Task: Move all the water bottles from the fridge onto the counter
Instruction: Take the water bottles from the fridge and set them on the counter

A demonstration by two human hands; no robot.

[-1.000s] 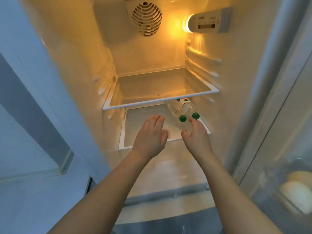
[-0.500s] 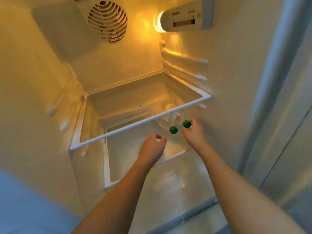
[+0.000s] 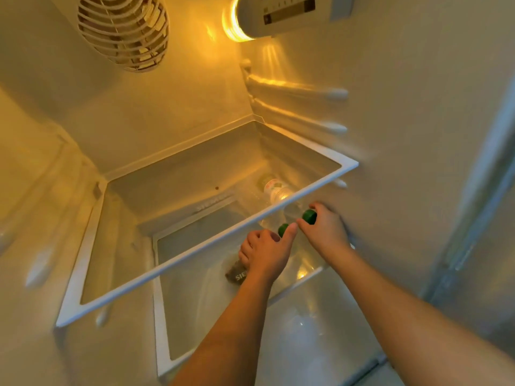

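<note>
— So, what frames the space inside the fridge (image 3: 418,135)?

— Its walls close in on three sides, lit amber by the lamp (image 3: 234,23) at the top. An upper glass shelf (image 3: 195,254) with a white rim runs on a slant across the middle, and a lower shelf (image 3: 161,316) sits beneath it, its front edge nearer the camera. Both forearms reach in under the upper shelf's front rim, so the room for the hands is the gap between the two shelves.

— And the water bottles?

— Two lie on their sides on the lower shelf, toward the right wall, caps facing out. The right bottle (image 3: 278,192) shows its label through the upper glass; its green cap pokes out just below the rim. The left bottle (image 3: 283,229) is mostly hidden, only its green cap showing.

— What is the right hand (image 3: 326,232) doing?

— Its fingers (image 3: 320,207) and thumb curl round the right bottle's cap, pinching it, close to the right wall.

— The left hand (image 3: 264,254)?

— Its fingers (image 3: 250,243) are curled downward, knuckles up, with the thumb stretched out and its tip touching the left bottle's cap. Whether the curled fingers hold the bottle's neck beneath, I cannot tell. The two hands are just beside each other, nearly touching at the thumbs.
</note>
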